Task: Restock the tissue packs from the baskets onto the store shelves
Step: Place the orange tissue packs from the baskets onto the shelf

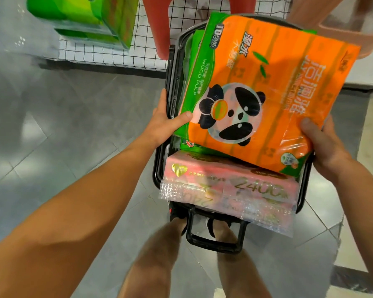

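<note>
Basket (172, 67) holds pink pack (230, 181); hands (166, 123) (325, 145) grip orange pack (267, 87).

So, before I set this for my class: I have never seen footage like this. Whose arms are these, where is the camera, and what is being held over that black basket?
There is no machine here. The camera sits on a person's head, looking forward and down, so you see their own arms and legs. Both hands grip one orange tissue pack with a panda picture: the left hand at its near left corner, the right hand at its near right corner. It is above a black basket standing on the grey tiled floor. A pink tissue pack lies in the basket. A green pack sits on the white wire shelf ahead.
</note>
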`<state>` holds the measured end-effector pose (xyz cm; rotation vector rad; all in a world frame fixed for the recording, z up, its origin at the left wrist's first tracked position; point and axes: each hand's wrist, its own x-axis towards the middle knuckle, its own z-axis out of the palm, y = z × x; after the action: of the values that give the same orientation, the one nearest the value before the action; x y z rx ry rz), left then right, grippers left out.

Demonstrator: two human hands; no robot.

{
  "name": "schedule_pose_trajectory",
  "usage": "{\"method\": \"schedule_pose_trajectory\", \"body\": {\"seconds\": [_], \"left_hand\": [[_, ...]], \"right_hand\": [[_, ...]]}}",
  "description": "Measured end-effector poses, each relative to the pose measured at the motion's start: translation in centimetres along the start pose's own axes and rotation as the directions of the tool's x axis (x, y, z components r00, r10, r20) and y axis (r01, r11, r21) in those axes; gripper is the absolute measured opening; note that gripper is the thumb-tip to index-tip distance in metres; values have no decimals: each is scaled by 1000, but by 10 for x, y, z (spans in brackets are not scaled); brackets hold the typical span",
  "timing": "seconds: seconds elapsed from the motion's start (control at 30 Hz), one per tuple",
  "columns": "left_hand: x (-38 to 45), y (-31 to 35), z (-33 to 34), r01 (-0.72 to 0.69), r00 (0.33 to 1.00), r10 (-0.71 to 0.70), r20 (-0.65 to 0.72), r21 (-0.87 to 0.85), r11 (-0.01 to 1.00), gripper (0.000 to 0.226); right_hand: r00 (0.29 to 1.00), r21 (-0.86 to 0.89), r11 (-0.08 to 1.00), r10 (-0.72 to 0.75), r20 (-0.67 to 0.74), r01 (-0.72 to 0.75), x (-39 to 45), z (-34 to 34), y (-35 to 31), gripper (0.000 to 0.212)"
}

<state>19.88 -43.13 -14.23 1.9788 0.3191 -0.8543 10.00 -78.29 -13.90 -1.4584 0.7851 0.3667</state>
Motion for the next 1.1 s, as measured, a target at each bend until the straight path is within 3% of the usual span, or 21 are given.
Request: {"method": "schedule_pose_trajectory", "body": {"seconds": [0.17,0.33,0.47,0.67,0.8,0.87,0.97,1.1], "left_hand": [[-3,-2,1,-4,1000,2,-21,-112,994,134],[-20,-8,-3,-24,996,7,-86,-192,981,106],[-52,3,-15,-37,998,25,-60,-199,979,112],[-124,53,-49,-66,993,78,86,-131,989,125],[-179,98,-65,-109,974,122,191,-79,991,124],[-207,119,-69,-149,956,154,251,-39,988,123],[-250,147,-65,-229,908,206,366,20,973,115],[-306,167,-55,-298,845,211,492,104,949,122]], "right_hand": [[997,29,996,-79,9,79,0,-1,7,110],[978,32,980,-200,62,198,-27,13,-1,79],[975,76,979,-177,-133,188,-72,18,-17,99],[956,150,977,-107,-275,152,-189,20,-49,100],[906,220,969,-9,-424,113,-290,24,-71,136],[869,264,959,39,-494,107,-342,27,-79,143],[820,309,940,63,-569,142,-415,29,-77,140],[764,333,914,43,-644,230,-510,35,-56,111]]}}
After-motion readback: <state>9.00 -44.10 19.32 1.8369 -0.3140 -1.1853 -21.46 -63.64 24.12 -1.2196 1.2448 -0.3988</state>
